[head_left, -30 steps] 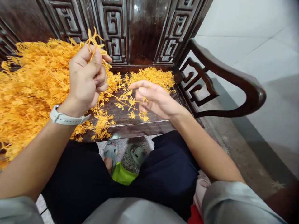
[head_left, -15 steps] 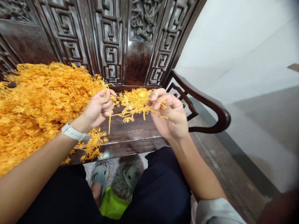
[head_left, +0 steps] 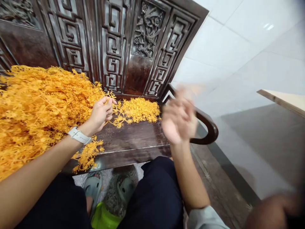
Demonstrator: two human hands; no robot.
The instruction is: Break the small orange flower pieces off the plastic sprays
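Observation:
A big heap of orange plastic-looking sprigs [head_left: 47, 111] covers the left part of the dark wooden bench. My left hand [head_left: 102, 113], with a pale watch on the wrist, is closed on an orange sprig at the heap's right edge. A smaller pile of yellow-orange pieces [head_left: 140, 109] lies on the seat between my hands. My right hand [head_left: 179, 117] is raised near the bench's armrest, to the right of that pile. Motion smears its fingers, and whatever they may hold cannot be made out.
The carved bench back [head_left: 139, 73] rises behind the piles, and a curved armrest [head_left: 211, 128] closes the right end. Below the bare seat front [head_left: 133, 136] are grey clogs and a bright green object [head_left: 105, 218]. A wooden board edge [head_left: 281, 101] juts in at right.
My right hand has moved right and away from the small pile, and the strand near its fingers no longer shows. My left hand stays closed near the heap. The view has shifted slightly.

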